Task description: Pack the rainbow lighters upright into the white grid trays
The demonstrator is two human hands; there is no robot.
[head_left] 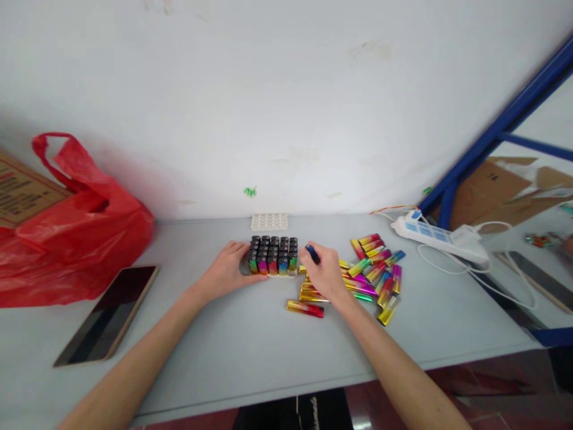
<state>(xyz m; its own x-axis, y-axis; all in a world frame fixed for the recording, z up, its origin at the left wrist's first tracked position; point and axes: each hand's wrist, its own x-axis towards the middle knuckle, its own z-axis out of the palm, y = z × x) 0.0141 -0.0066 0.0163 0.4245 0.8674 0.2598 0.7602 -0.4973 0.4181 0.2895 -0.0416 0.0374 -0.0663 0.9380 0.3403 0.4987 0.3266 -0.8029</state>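
Observation:
A block of upright lighters with black tops [273, 255] stands in rows in the middle of the table. My left hand [229, 270] holds its left side, thumb at the front corner and fingers behind. Just right of the block, my right hand [323, 269] is closed round a dark blue piece [312, 254], whose end shows above the fingers. Beneath and beside that hand lie loose shiny tubes [360, 288] in gold, red, green, blue and magenta. One gold and red tube [305, 309] lies apart, nearer the front.
Behind the block is a white tray with holes [269, 222]. A red plastic bag [85, 227], a cardboard box [24, 192] and a dark phone [107, 315] are at the left. At the right lie a white power strip [441, 240] and cables, beside a blue metal frame [501, 122].

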